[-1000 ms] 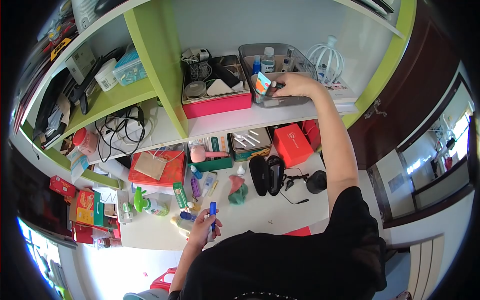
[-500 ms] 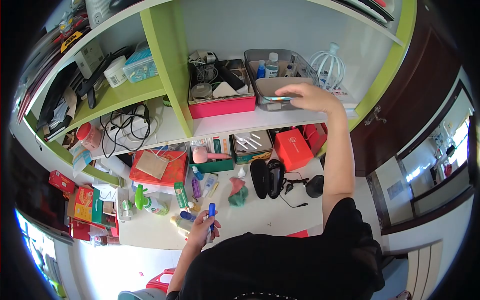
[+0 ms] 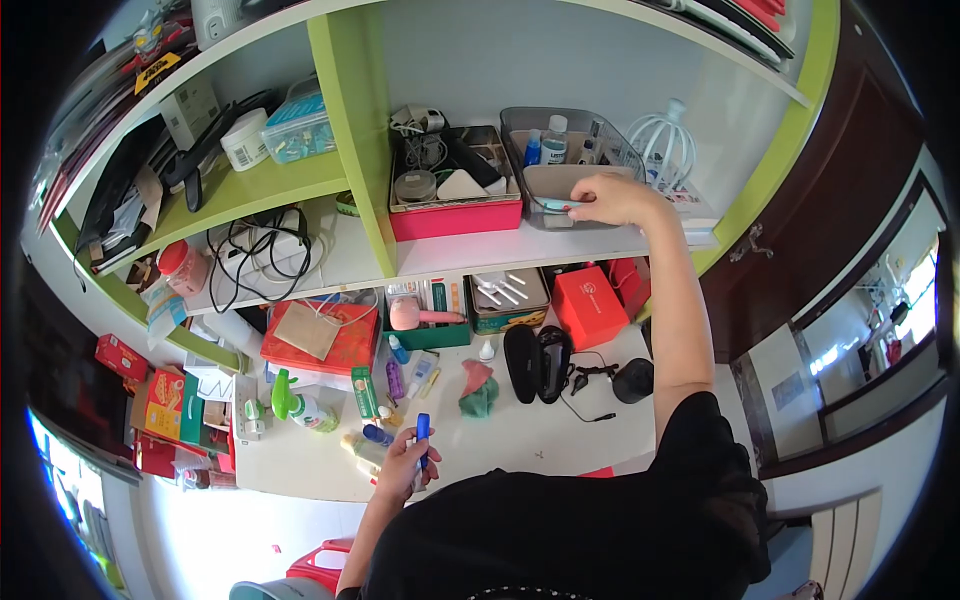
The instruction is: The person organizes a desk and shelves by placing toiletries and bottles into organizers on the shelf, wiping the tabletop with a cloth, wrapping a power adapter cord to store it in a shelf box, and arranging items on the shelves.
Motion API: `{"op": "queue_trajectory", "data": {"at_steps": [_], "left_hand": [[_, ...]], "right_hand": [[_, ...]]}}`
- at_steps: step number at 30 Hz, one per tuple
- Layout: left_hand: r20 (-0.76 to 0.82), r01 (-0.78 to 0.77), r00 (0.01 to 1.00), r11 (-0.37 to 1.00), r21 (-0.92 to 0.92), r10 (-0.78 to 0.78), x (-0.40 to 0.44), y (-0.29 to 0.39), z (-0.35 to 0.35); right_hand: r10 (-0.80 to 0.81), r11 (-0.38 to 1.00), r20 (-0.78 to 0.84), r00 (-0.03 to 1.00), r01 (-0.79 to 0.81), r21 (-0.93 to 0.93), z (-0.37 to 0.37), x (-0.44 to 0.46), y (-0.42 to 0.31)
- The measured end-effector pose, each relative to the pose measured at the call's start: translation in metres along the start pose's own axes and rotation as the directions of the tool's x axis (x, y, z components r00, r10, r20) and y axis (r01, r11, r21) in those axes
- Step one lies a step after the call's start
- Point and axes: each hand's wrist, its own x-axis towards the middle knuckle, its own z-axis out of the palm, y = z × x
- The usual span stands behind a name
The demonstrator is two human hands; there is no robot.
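Note:
My right hand point(image 3: 612, 199) reaches to the front of a clear grey plastic bin point(image 3: 627, 150) on the shelf. Its fingers are closed on the end of a thin light-blue item point(image 3: 556, 204) lying at the bin's front; its kind is not clear. Inside the bin stand a clear bottle point(image 3: 554, 140) with a white cap and a small blue bottle point(image 3: 532, 149). Low over the desk, my left hand point(image 3: 402, 468) grips an upright blue-capped item point(image 3: 423, 438), its lower part hidden by the fingers. Bottles with a blue cap point(image 3: 378, 434) lie beside that hand.
Left of the bin sits a pink box point(image 3: 458, 222) with cables and gadgets. A white wire stand point(image 3: 668, 145) is to the right. On the desk point(image 3: 500, 440) are a green spray bottle point(image 3: 300, 403), a cloth point(image 3: 479, 390), a black case point(image 3: 521, 364) and a red box point(image 3: 590, 307).
My right hand has moved down slightly, and its fingers have closed on the light-blue item. My left hand still holds the blue-capped item. The view has shifted slightly.

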Motion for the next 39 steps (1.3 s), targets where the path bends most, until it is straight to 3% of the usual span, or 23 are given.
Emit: {"op": "queue_trajectory", "data": {"at_steps": [8,11,15,18,20,21,22,24,25,29,34,37,39], "left_hand": [[0.018,0.002,1.0,1.0,-0.016,-0.001,0.003,-0.004,-0.002],[0.041,0.017,0.999,1.0,0.005,-0.017,0.005,-0.004,-0.002],[0.201,0.021,0.977,0.967,0.253,-0.074,0.024,-0.027,-0.017],[0.185,-0.049,0.974,0.684,0.727,-0.128,0.061,-0.071,-0.03],[0.229,-0.231,0.972,0.323,0.918,0.044,0.087,-0.114,-0.042],[0.275,-0.287,0.955,0.103,0.952,0.114,0.097,-0.124,-0.043],[0.25,-0.256,0.964,0.054,0.965,0.093,0.102,-0.126,-0.037],[0.2,-0.199,0.978,-0.042,0.979,0.049,0.112,-0.129,-0.028],[0.262,-0.253,0.963,-0.13,0.959,0.059,0.118,-0.134,-0.03],[0.413,-0.365,0.902,-0.289,0.885,0.127,0.128,-0.143,-0.035],[0.421,-0.346,0.883,-0.318,0.883,0.207,0.133,-0.151,-0.038],[0.412,-0.326,0.879,-0.329,0.886,0.24,0.133,-0.154,-0.039],[0.425,-0.331,0.861,-0.329,0.885,0.278,0.133,-0.157,-0.043]], "right_hand": [[-0.136,0.981,0.047,0.99,0.127,0.148,0.002,0.017,0.019],[-0.155,0.975,-0.089,0.984,0.167,0.149,-0.007,0.016,0.009],[-0.182,0.959,-0.356,0.917,0.245,0.142,-0.013,0.018,-0.018],[-0.298,0.915,-0.506,0.809,0.394,0.091,-0.002,0.032,-0.03],[-0.33,0.915,-0.518,0.789,0.402,0.028,0.007,0.046,-0.031],[-0.345,0.907,-0.563,0.751,0.422,0.008,0.013,0.047,-0.032],[-0.357,0.899,-0.606,0.711,0.439,-0.016,0.018,0.047,-0.035],[-0.252,0.887,-0.612,0.75,0.432,0.163,0.029,0.044,-0.041],[-0.198,0.872,-0.605,0.771,0.421,0.251,0.035,0.043,-0.043],[-0.236,0.862,-0.613,0.754,0.454,0.227,0.044,0.041,-0.041],[-0.178,0.906,-0.616,0.767,0.372,0.202,0.036,0.037,-0.052],[-0.249,0.905,-0.59,0.768,0.402,0.142,0.038,0.048,-0.048],[-0.251,0.886,-0.65,0.717,0.441,0.145,0.037,0.045,-0.051]]}}
